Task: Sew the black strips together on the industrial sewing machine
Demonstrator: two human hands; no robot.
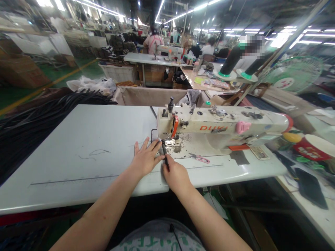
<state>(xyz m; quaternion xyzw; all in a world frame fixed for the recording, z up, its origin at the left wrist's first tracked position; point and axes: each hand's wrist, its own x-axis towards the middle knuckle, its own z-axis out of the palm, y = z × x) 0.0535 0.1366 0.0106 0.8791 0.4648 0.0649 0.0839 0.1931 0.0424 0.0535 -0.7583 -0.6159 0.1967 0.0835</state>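
Note:
A narrow black strap (164, 149) runs under the needle area of a white sewing machine (222, 129) and towards me. My right hand (178, 174) pinches its near end between thumb and fingers at the table's front. Just left of the needle, my left hand (146, 157) lies on the table with its fingers spread, the fingertips and thumb reaching beside the strap. Whether those fingertips press on the strap I cannot tell. Pink-handled thread snips (200, 158) lie on the machine bed, right of my hands.
Loose dark thread (99, 152) lies on the white table (65, 139). Many black straps (39, 122) are heaped at the left. Thread cones (230, 61) and a green fan (293, 75) stand at the right. Behind the table is a fabric-lined bin (146, 96); people sit farther back.

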